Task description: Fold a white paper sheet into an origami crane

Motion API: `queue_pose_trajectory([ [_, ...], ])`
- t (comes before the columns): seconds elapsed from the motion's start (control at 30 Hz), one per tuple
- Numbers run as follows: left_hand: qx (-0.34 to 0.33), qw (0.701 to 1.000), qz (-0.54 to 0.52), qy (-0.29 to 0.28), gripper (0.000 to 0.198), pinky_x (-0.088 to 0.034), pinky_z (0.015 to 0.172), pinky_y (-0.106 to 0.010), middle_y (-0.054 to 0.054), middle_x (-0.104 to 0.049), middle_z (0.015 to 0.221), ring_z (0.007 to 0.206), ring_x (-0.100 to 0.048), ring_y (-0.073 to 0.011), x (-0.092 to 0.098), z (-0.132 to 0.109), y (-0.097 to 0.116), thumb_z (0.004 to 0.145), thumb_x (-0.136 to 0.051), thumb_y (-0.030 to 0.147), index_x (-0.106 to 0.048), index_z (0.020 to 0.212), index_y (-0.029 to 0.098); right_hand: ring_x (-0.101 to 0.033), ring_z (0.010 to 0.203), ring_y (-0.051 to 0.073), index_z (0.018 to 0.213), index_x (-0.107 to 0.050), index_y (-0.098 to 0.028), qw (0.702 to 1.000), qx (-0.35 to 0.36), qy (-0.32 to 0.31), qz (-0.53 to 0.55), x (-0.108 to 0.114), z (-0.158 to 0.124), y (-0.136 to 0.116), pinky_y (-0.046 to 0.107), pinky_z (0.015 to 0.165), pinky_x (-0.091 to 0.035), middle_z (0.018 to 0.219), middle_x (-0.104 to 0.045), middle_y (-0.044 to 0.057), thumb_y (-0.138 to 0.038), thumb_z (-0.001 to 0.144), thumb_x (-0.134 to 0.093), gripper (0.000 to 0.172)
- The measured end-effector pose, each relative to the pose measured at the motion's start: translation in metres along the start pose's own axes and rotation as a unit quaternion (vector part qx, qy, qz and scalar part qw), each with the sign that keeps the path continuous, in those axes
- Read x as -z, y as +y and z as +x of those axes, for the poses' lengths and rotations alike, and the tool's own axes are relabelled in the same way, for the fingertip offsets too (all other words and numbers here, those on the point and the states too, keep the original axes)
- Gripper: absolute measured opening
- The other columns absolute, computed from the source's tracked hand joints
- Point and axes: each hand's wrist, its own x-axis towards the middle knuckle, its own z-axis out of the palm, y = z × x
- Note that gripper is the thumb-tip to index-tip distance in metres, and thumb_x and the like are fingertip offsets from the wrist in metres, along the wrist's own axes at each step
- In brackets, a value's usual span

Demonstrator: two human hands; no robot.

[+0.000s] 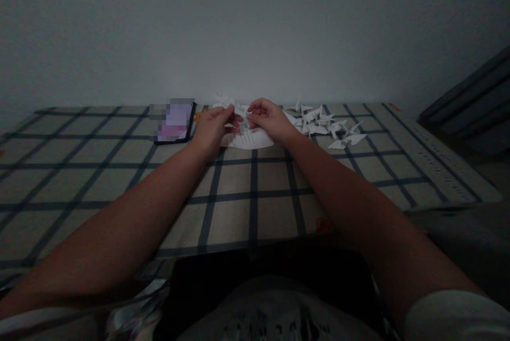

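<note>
My left hand (217, 124) and my right hand (268, 118) are close together over the far part of the table. Between their fingertips is a small piece of folded white paper (241, 111), pinched from both sides and partly hidden by the fingers. A white sheet with printed lines (249, 140) lies flat beneath my hands. To the right of my right hand, several folded white paper cranes (319, 120) lie in a loose heap. More white paper (221, 100) shows behind my left hand, too dim to make out its shape.
A phone in a dark case (175, 120), its screen lit, lies left of my left hand. The table bears a checked cloth (235, 213). A pale wall (255, 27) rises behind its far edge. A dark, ridged object (474, 96) stands at the right.
</note>
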Motion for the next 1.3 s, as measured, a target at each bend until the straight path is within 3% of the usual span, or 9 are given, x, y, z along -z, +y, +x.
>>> queue_pose_trajectory([
  [0.2, -0.052, 0.989, 0.139, -0.016, 0.046, -0.054, 0.063, -0.025, -0.005, -0.071, 0.073, 0.059, -0.061, -0.0121, 0.006, 0.006, -0.002, 0.095, -0.060, 0.058, -0.064, 0.075, 0.017, -0.061, 0.063, 0.009, 0.104, -0.057, -0.023, 0.999, -0.014, -0.020, 0.037, 0.000, -0.004, -0.002, 0.020, 0.063, -0.051, 0.067, -0.056, -0.008, -0.013, 0.085, -0.067, 0.024],
  [0.33, -0.104, 0.965, 0.238, -0.022, 0.050, -0.051, 0.063, -0.026, -0.004, -0.066, 0.065, 0.056, -0.059, -0.0135, 0.012, 0.010, -0.003, 0.097, -0.054, 0.060, -0.065, 0.072, 0.018, -0.060, 0.066, 0.011, 0.112, -0.060, -0.023, 0.997, -0.055, -0.017, 0.056, -0.003, -0.007, -0.005, 0.023, 0.064, -0.054, 0.072, -0.057, -0.007, -0.026, 0.088, -0.071, 0.026],
  [0.5, -0.134, 0.936, 0.322, -0.052, 0.055, -0.049, 0.059, -0.027, -0.004, -0.067, 0.064, 0.057, -0.060, -0.0157, 0.011, 0.005, 0.001, 0.096, -0.052, 0.065, -0.066, 0.071, 0.019, -0.059, 0.073, 0.011, 0.094, -0.067, -0.017, 0.996, -0.082, -0.001, 0.034, -0.003, -0.007, -0.010, 0.023, 0.065, -0.051, 0.080, -0.064, -0.001, -0.036, 0.090, -0.071, 0.019],
  [0.6, -0.119, 0.947, 0.290, -0.072, 0.059, -0.048, 0.055, -0.026, -0.005, -0.068, 0.069, 0.055, -0.061, -0.0151, 0.007, -0.001, 0.002, 0.094, -0.051, 0.071, -0.066, 0.072, 0.018, -0.054, 0.066, 0.010, 0.077, -0.062, -0.017, 0.998, -0.066, -0.009, -0.002, -0.001, -0.007, -0.011, 0.023, 0.064, -0.047, 0.070, -0.060, -0.003, -0.032, 0.086, -0.074, 0.021],
  [0.73, -0.093, 0.963, 0.241, -0.075, 0.057, -0.049, 0.052, -0.025, -0.005, -0.070, 0.071, 0.056, -0.063, -0.0149, 0.005, -0.003, 0.001, 0.087, -0.062, 0.073, -0.069, 0.077, 0.017, -0.051, 0.064, 0.010, 0.074, -0.058, -0.019, 0.999, -0.039, 0.009, -0.021, 0.001, -0.007, -0.009, 0.023, 0.062, -0.044, 0.066, -0.057, -0.005, -0.033, 0.086, -0.075, 0.025],
  [0.9, -0.087, 0.971, 0.213, -0.061, 0.046, -0.050, 0.052, -0.023, -0.004, -0.072, 0.075, 0.056, -0.062, -0.0125, 0.005, -0.001, 0.001, 0.081, -0.075, 0.062, -0.071, 0.078, 0.016, -0.052, 0.065, 0.010, 0.075, -0.059, -0.018, 0.999, -0.033, 0.026, 0.006, 0.001, -0.006, -0.007, 0.023, 0.063, -0.044, 0.069, -0.058, -0.004, -0.034, 0.085, -0.076, 0.025],
  [1.13, -0.060, 0.991, 0.119, -0.005, 0.027, -0.053, 0.056, -0.021, -0.002, -0.073, 0.079, 0.060, -0.061, -0.0101, 0.003, 0.004, -0.001, 0.075, -0.084, 0.039, -0.071, 0.082, 0.016, -0.061, 0.072, 0.012, 0.079, -0.067, -0.018, 0.997, -0.045, 0.008, 0.069, 0.001, -0.005, -0.005, 0.024, 0.067, -0.054, 0.075, -0.066, -0.001, -0.047, 0.082, -0.080, 0.032],
  [1.3, -0.058, 0.993, 0.094, 0.028, 0.025, -0.055, 0.059, -0.022, -0.001, -0.070, 0.071, 0.062, -0.065, -0.0121, 0.001, 0.003, 0.001, 0.070, -0.087, 0.029, -0.070, 0.084, 0.016, -0.062, 0.073, 0.011, 0.076, -0.067, -0.018, 0.998, -0.035, 0.015, 0.055, 0.001, -0.006, -0.005, 0.023, 0.067, -0.055, 0.076, -0.068, -0.001, -0.047, 0.076, -0.085, 0.034],
])
